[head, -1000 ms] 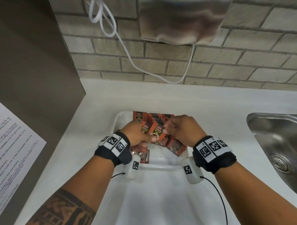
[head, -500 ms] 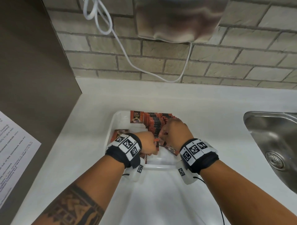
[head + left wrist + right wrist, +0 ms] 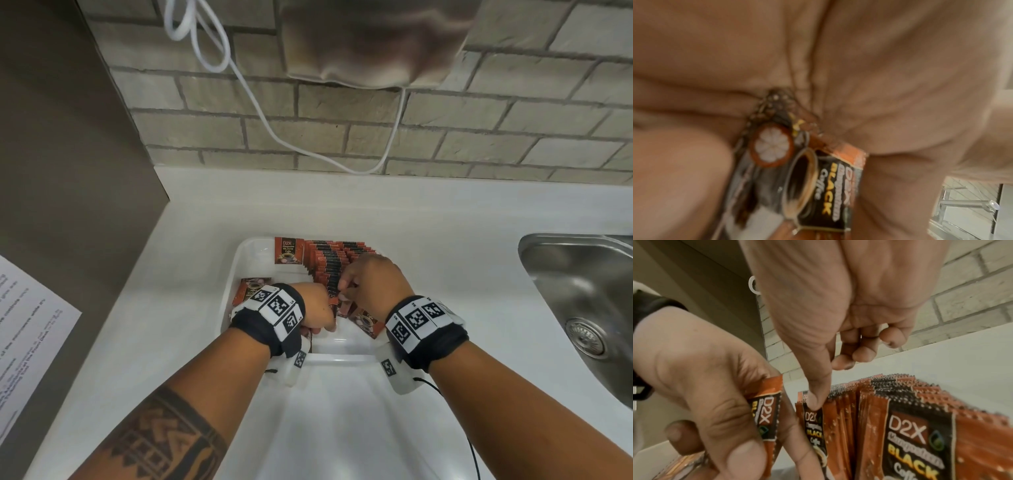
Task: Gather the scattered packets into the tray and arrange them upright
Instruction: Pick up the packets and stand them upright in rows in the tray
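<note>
A white tray (image 3: 236, 274) on the counter holds orange-and-black coffee packets. Several stand upright in rows (image 3: 329, 263) at its far right, seen close in the right wrist view (image 3: 910, 405). One packet (image 3: 289, 251) leans on the far wall. Loose ones lie flat at the left (image 3: 251, 291) and near right (image 3: 366, 322). My left hand (image 3: 325, 323) grips a packet (image 3: 818, 178) in its curled fingers, also seen as packet (image 3: 766, 415). My right hand (image 3: 344, 291) pinches a packet (image 3: 813, 426) at the near end of the row, thumb on its top edge.
A steel sink (image 3: 582, 308) lies to the right, with a tap (image 3: 966, 203) beside it. A printed sheet (image 3: 27, 342) hangs on the brown panel at the left. A white cable (image 3: 274, 130) loops over the brick wall behind the counter.
Both hands have dropped from above the tray down to the near end of the upright row. The right hand has moved its packet against that row.
</note>
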